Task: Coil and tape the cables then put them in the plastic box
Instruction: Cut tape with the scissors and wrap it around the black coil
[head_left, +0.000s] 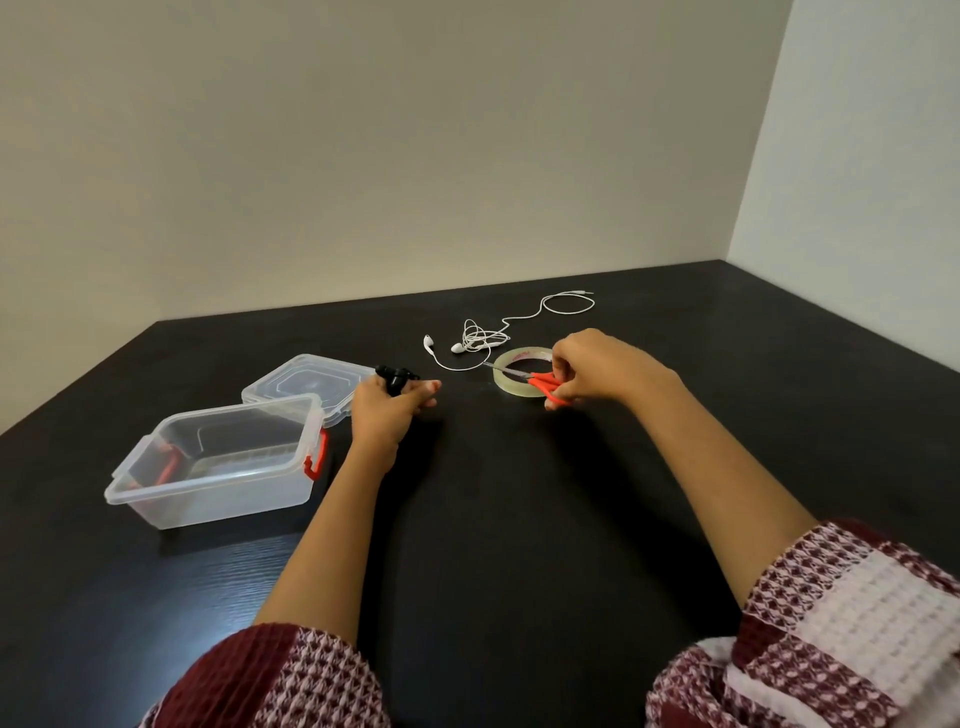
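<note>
My left hand (387, 410) grips a coiled black cable (393, 376) just right of the box lid. My right hand (592, 366) holds orange-handled scissors (545, 384), whose blades lie across a roll of clear tape (506, 382) on the table. White earphones (480, 338) lie tangled behind the tape, their cord trailing off to the back right. The clear plastic box (171, 499) with red latches stands open at the left, with something orange inside near its left wall.
The box's clear lid (301, 382) lies flat behind the box, close to my left hand. The dark table (493, 519) meets pale walls at the back and right.
</note>
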